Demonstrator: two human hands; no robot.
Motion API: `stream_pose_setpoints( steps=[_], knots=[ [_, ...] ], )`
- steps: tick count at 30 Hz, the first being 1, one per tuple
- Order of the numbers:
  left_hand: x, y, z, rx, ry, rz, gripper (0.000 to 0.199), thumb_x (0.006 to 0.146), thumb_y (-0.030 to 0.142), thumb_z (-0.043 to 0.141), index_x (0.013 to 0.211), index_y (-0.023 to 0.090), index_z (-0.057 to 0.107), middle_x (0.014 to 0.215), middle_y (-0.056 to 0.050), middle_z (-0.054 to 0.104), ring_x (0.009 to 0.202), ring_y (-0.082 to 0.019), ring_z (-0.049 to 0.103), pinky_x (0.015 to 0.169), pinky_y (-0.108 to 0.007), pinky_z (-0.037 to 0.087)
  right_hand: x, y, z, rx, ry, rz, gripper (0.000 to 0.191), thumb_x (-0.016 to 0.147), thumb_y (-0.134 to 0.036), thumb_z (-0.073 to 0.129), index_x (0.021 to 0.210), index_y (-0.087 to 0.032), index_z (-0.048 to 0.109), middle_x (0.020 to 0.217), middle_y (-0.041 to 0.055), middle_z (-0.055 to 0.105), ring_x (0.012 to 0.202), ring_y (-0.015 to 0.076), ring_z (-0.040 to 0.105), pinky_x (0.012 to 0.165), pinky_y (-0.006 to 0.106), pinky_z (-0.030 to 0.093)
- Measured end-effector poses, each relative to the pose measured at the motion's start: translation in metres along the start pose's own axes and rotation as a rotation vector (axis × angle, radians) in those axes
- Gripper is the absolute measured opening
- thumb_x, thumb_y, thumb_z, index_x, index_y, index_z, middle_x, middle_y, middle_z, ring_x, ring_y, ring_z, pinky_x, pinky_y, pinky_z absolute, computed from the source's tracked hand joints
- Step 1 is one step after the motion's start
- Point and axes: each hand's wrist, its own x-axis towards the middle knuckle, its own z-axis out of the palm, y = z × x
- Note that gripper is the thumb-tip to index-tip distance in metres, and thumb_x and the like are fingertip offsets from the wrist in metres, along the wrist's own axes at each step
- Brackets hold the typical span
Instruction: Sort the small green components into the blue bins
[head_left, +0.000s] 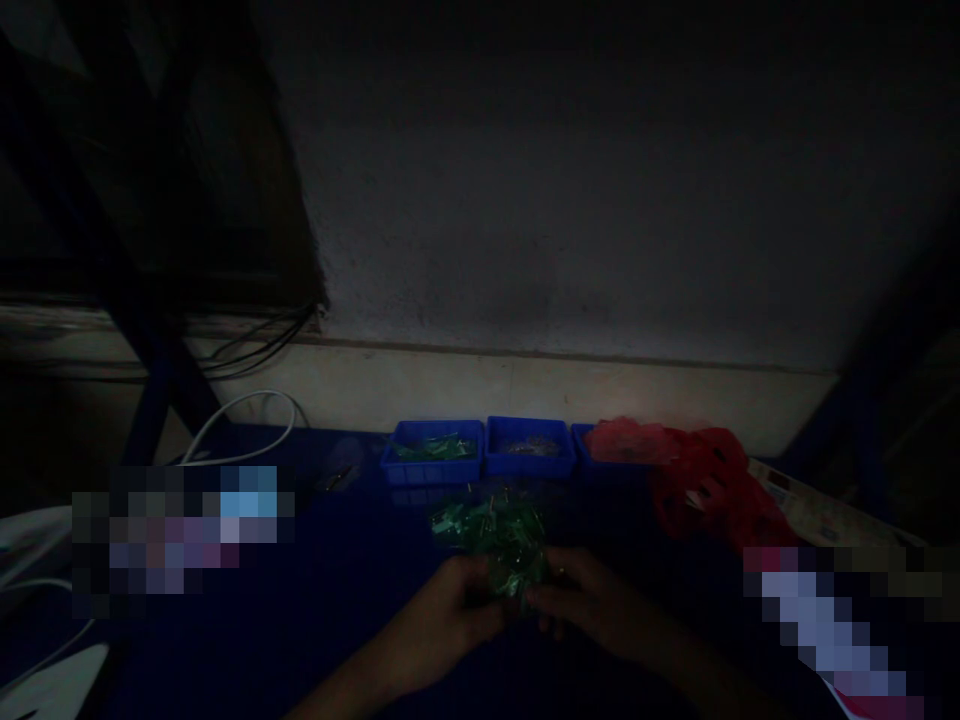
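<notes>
A loose heap of small green glossy pieces [491, 522], some with thin metallic glints, lies on the dark blue tabletop in front of me. My left hand [457, 610] comes in from the left, its fingers curled on the near end of the heap. Opposite it, my right hand [589, 600] has thumb and fingers bent round the same end, with a ring-like glint on one finger. Between the two hands they hold some of the green pieces. Dim light hides the fingertips and the exact shape of what they grip.
Behind the heap stand a blue bin with green pieces [435, 465], a blue bin with small thin parts [531, 458] and a third blue bin partly under red mesh [712, 480]. A white cable [289, 420] loops at left. Blurred patches cover items on both sides.
</notes>
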Motion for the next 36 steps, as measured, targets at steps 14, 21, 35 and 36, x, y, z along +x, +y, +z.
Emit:
stream_pose_setpoints(
  steps=[14,21,35,36],
  knots=[
    [-0.001,-0.013,-0.003,-0.016,0.132,-0.037,0.014,0.081,0.026,0.059,0.088,0.015,0.066,0.067,0.003,0.053,0.062,-0.013,0.043,0.059,-0.023,0.036,-0.002,-0.019,0.003,-0.01,0.208,-0.062,0.012,0.075,-0.03,0.061,0.072,-0.018,0.062,0.063,-0.0045,0.051,0.054,0.0095,0.044,0.049,0.021,0.033],
    [0.002,-0.021,-0.008,0.052,0.342,-0.162,0.029,0.08,0.041,0.056,0.081,0.013,0.064,0.042,0.009,0.043,0.034,-0.007,0.034,0.036,-0.019,0.027,-0.002,-0.018,0.004,0.089,0.208,-0.095,0.02,0.077,-0.038,0.058,0.081,-0.019,0.058,0.051,-0.0073,0.049,0.042,0.0082,0.044,0.043,0.021,0.036],
    [0.001,-0.023,-0.011,-0.183,0.383,0.009,0.027,0.075,0.035,0.066,0.093,0.015,0.07,0.068,-0.003,0.064,0.054,-0.013,0.053,0.048,-0.024,0.045,-0.003,-0.011,0.003,0.145,0.179,-0.185,0.021,0.076,-0.035,0.056,0.088,-0.02,0.063,0.078,0.0002,0.059,0.058,0.0122,0.056,0.057,0.028,0.046],
    [0.002,-0.023,-0.011,-0.165,0.383,0.001,0.024,0.073,0.032,0.068,0.091,0.015,0.069,0.064,0.0,0.062,0.052,-0.012,0.051,0.048,-0.023,0.045,-0.003,-0.012,0.004,0.121,0.189,-0.177,0.018,0.076,-0.033,0.057,0.087,-0.02,0.062,0.078,-0.0004,0.059,0.059,0.0121,0.056,0.057,0.028,0.045]
  ],
)
